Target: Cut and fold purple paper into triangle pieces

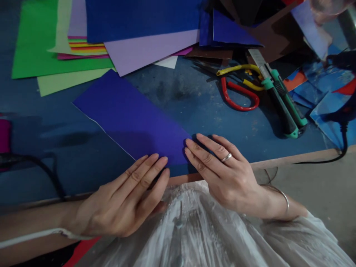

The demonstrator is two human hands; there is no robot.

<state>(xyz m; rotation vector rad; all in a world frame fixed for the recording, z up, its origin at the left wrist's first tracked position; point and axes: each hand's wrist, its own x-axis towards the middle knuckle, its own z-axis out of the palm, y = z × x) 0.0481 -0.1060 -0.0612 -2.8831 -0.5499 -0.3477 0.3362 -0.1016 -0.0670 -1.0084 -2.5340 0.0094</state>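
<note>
A strip of dark blue-violet paper (133, 115) lies slantwise on the blue tabletop, its near end by the table's front edge. My left hand (128, 196) rests its fingertips on the paper's near left corner, fingers stretched out side by side. At the near right corner, the fingertips of my right hand (225, 170) touch the paper's edge; its fingers are extended and slightly spread, with a ring on one. Neither hand grips anything that shows. My left thumb is mostly hidden beneath the hand.
Stacked coloured sheets (150, 48) lie at the back left. Red-and-yellow-handled scissors (240, 87) and green-and-black utility knives (280, 94) sit on the right. Black cables (345, 137) cross both sides. Another person's hand (324, 22) holds pale paper at the top right.
</note>
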